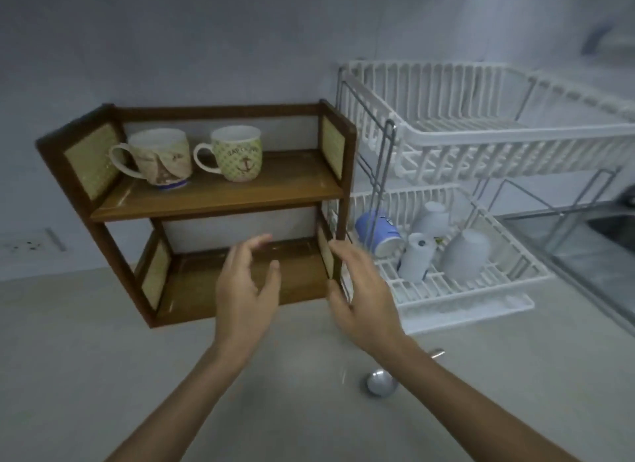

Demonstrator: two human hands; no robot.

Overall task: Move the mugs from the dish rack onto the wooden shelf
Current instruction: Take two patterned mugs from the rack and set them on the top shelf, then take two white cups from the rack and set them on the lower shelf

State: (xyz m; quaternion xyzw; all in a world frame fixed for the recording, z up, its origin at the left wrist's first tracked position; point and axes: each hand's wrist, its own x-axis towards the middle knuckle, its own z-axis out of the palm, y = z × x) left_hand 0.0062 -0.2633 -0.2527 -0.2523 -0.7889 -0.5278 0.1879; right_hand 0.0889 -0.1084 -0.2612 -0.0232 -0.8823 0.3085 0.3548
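On the brown wooden shelf (220, 195) stand two patterned mugs (237, 154); four wait in the white dish rack (457, 289); my left hand (245, 291) and right hand (364, 296) hover open, empty.

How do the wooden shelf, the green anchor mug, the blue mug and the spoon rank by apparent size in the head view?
1. wooden shelf, by far largest.
2. green anchor mug.
3. blue mug, partly hidden by rack wires, so close to the anchor mug.
4. spoon, though nearer the camera.
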